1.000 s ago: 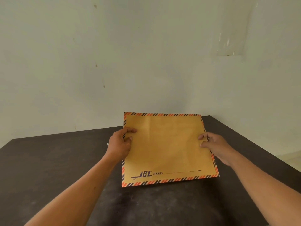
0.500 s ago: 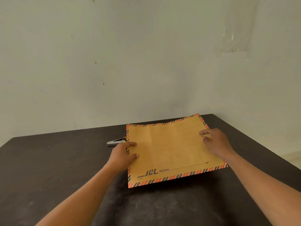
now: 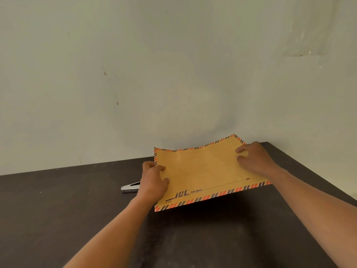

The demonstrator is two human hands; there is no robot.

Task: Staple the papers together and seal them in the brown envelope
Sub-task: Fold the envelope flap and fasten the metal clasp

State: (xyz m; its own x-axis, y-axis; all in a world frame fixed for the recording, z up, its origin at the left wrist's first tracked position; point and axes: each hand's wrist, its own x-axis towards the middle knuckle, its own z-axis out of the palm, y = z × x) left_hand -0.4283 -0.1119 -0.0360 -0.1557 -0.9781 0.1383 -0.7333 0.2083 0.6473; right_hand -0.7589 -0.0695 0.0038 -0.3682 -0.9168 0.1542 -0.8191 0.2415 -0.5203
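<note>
Evidently both hands were on the brown envelope (image 3: 204,171), which was held printed face up a little above the dark table (image 3: 58,209). It cast a shadow on the tabletop under its near edge. The envelope's far right corner was curled upward and its far edge waved slightly. Whether the far edge touched the table could not be told.

The left hand (image 3: 152,180) gripped the envelope's left edge about halfway along. Its thumb (image 3: 166,179) lay flat on the printed face and the other fingers were curled round the edge. The right hand (image 3: 255,158) held the envelope's right edge near the raised far corner. Its curled fingertips (image 3: 239,150) pressed down on the face. The thumb was hidden, so how it met the paper from below could not be told.

An orange and dark striped border ran round the envelope. Near its near left corner stood the words "jet AIR MAIL", with a thin arrow line running from them toward the right edge.

Just left of the envelope a silvery stapler (image 3: 130,187) lay on the table. Its right end was hidden behind the left wrist. Behind the envelope's far edge rose a pale, faintly stained wall (image 3: 154,74).
</note>
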